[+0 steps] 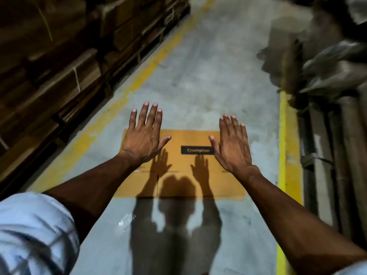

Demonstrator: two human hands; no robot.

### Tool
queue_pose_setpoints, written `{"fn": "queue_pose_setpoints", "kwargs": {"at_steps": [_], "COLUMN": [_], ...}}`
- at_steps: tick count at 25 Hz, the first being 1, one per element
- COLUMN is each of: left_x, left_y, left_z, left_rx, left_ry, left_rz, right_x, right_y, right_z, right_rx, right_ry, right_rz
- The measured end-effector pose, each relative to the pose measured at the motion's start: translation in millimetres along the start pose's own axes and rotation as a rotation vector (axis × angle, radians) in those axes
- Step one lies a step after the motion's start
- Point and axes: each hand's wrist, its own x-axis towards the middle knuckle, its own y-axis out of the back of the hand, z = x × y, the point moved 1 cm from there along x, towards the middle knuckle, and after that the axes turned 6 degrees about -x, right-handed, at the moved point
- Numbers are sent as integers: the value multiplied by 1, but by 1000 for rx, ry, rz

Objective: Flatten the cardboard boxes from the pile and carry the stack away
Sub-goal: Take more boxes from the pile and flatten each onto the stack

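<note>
A flattened brown cardboard box with a dark "Crompton" label lies on the grey concrete floor in the middle of the aisle. My left hand is stretched out above its far left corner, fingers straight and spread, holding nothing. My right hand hovers above the box's far right edge, also flat with straight fingers and empty. The shadows of both hands fall on the cardboard below them, so the hands are apart from the box.
Stacked brown cartons on pallets line the left side behind a yellow floor line. On the right, past another yellow line, stand dark rolls or tubes and wrapped bundles. Grey aisle floor runs ahead.
</note>
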Motion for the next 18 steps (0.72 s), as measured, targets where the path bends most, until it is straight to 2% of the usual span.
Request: {"fn": "queue_pose_setpoints", "kwargs": {"at_steps": [5,9,12,15,18], "left_x": [83,159,213,255,279], "left_y": [219,403,519,620,677], "left_z": [48,104,161,238,304], "left_rx": [-60,-78,-110,-187,-253], "left_ry": [-219,-408,-514,-603,-659], "left_rz": [225,384,473,590,690], "right_x": [49,77,86,76,62], "right_y": [205,390,513,623,691], "right_z": [50,142,217,292,350], "right_rx": [-78,-163,-252,-375,-458], "right_ry": [-119,-258,-370,-475,-564], "right_rz": [175,399,487,597,622]}}
